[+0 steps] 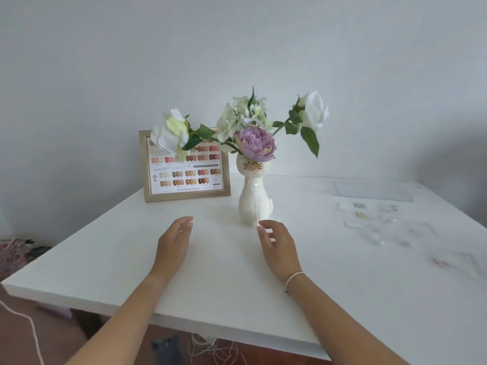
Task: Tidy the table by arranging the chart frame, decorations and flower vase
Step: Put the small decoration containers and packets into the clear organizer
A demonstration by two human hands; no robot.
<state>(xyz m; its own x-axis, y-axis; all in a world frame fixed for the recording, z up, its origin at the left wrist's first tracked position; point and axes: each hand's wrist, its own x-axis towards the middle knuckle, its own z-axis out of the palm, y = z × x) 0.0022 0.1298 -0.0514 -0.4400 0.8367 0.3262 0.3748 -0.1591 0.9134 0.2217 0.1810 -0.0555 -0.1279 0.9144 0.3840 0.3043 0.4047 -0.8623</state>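
Note:
A cream cat-shaped flower vase (255, 200) stands upright near the middle of the white table (126, 262), holding white flowers and one purple bloom (257, 143). Behind it to the left, a gold chart frame (185, 168) with rows of nail colour samples leans by the wall. Small clear and pale decorations (379, 219) lie scattered at the right. My left hand (174, 243) hovers open in front of the frame, apart from everything. My right hand (276, 245) is open, its fingertips just short of the vase base, holding nothing.
A clear flat sheet (373, 191) lies at the back right of the table. The table's near edge runs diagonally across the bottom; cords (210, 350) hang beneath it. A patterned cloth (15, 255) sits off the left side. The wall stands close behind.

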